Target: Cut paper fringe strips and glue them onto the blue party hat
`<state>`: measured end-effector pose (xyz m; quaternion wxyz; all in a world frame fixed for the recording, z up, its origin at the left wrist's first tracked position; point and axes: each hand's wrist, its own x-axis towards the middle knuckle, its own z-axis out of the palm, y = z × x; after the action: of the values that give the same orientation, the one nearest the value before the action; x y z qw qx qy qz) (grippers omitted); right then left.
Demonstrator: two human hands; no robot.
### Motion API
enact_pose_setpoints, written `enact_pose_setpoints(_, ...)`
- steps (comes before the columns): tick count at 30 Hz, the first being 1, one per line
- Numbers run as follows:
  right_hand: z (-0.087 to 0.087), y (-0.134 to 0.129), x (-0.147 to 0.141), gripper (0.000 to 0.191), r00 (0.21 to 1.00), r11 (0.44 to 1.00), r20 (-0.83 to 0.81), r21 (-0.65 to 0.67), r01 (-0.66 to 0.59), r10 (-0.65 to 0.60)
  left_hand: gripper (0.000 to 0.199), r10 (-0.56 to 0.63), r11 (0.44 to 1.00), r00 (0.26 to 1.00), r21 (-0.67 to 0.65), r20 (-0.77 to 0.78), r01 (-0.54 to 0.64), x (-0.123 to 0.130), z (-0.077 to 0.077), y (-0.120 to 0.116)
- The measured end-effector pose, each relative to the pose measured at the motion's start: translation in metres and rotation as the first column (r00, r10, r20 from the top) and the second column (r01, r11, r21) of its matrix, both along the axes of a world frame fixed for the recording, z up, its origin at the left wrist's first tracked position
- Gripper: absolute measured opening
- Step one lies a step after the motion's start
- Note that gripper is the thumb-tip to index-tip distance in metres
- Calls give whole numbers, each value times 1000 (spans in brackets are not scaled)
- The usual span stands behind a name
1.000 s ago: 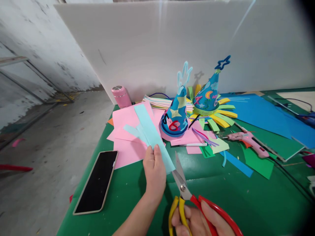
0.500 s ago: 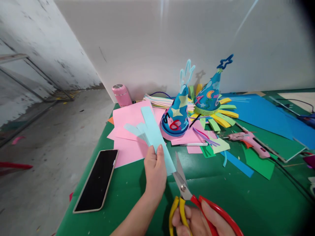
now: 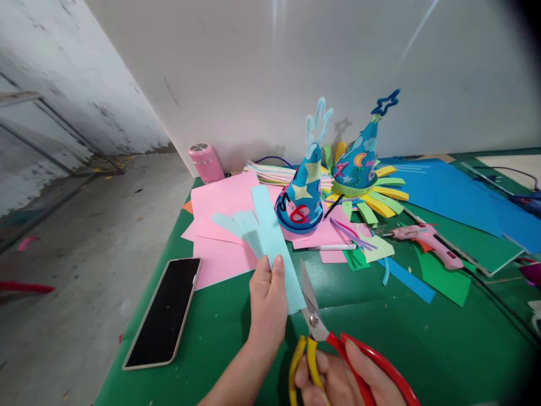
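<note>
Pinched in my left hand point(image 3: 269, 304) are light blue paper strips point(image 3: 276, 242), one long strip on top and several thinner ones fanned out to the left. My right hand point(image 3: 342, 375) grips scissors point(image 3: 313, 320) with red and yellow handles. Their blades are parted, close to the near end of the long strip. Beyond the hands stands a blue cone party hat point(image 3: 305, 194) with yellow stars and a pale blue pipe-cleaner topper. A second party hat point(image 3: 357, 158), ringed by yellow and green paper strips, stands behind it to the right.
A black-screened phone point(image 3: 163, 313) lies near the table's left edge. Pink paper sheets point(image 3: 224, 208) and a pink flask point(image 3: 205, 163) are at the back left. On the right lie a pink glue gun point(image 3: 431, 242) with its cord, blue sheets point(image 3: 448, 194) and green paper point(image 3: 448, 282).
The long light blue strip has turned more upright and its far end has shifted right, apart from the fanned strips. Its near end now lies closer to the scissor blades.
</note>
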<state>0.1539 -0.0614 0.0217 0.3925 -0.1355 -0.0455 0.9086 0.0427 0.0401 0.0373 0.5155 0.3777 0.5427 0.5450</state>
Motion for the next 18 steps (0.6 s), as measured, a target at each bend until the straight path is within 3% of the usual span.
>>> enact_pose_setpoints(11,-1,1,-4,65,993,999,108,-33,42,-38,23,-20,999,1000,-38,-18,20,-4,1,-4)
enact_pose_setpoints(18,-3,1,-5,64,991,998,124,-7,55,-54,24,-122,987,992,-106,28,125,-6,0,-12)
